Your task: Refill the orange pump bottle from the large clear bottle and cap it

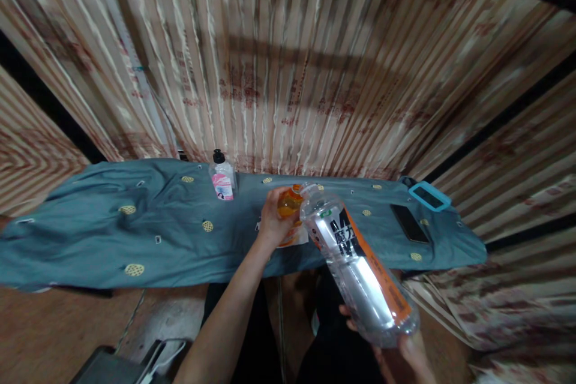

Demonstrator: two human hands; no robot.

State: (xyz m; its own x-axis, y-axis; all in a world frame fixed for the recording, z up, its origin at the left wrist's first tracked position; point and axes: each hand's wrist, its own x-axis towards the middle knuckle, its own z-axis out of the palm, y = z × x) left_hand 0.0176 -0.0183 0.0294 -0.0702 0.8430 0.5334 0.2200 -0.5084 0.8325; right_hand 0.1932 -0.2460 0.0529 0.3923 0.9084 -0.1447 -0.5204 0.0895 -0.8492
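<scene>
My left hand [273, 220] is wrapped round a small bottle of orange liquid [288, 204] that stands on the cloth-covered table. Tilted over it is a large clear plastic drink bottle [360, 264] with a silver, black and orange label. My right hand [396, 351] grips this bottle near its base, and its neck points up and left to the small bottle's mouth. The two mouths are side by side or touching; I cannot tell which. A pale label or packet shows below my left fingers, partly hidden.
On the green patterned cloth [171, 246], a clear bottle with a black cap and pink label [222, 177] stands to the left. At the right lie a dark phone [409, 223] and a blue-framed object [429, 195]. Curtains [279, 72] hang behind. A grey box [112, 366] is on the floor.
</scene>
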